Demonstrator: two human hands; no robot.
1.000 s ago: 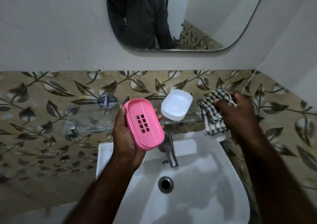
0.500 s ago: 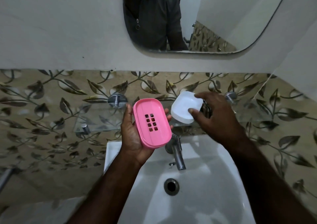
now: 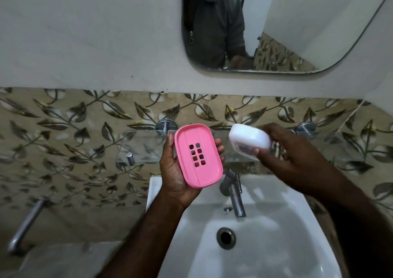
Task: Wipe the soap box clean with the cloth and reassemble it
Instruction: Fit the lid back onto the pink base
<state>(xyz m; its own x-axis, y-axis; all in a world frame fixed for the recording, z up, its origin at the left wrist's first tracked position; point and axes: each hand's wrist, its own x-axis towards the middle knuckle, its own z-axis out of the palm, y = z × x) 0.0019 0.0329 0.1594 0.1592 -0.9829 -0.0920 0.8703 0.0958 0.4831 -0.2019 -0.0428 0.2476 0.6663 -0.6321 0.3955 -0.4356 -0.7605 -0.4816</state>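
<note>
A pink soap-box tray (image 3: 198,155) with a block of square drain holes stands tilted in my left hand (image 3: 174,171), which grips it from behind, fingertips showing past its right edge. My right hand (image 3: 291,156) holds the white soap-box base (image 3: 248,141) by its right end, lifted off the glass shelf and tipped on its side, just right of the pink tray. A gap separates the two parts. A bit of the checked cloth (image 3: 276,147) shows on the shelf behind my right hand, mostly hidden.
A glass shelf (image 3: 140,148) on chrome brackets runs along the leaf-patterned tiles behind my hands. Below are the chrome tap (image 3: 234,194) and white basin (image 3: 276,235) with its drain (image 3: 226,237). A mirror (image 3: 276,26) hangs above; a chrome pipe (image 3: 25,224) sits low left.
My right hand let go of the checked cloth on the shelf, moved left, took hold of the white base and lifted it off the shelf. The pink tray stayed in my left hand.
</note>
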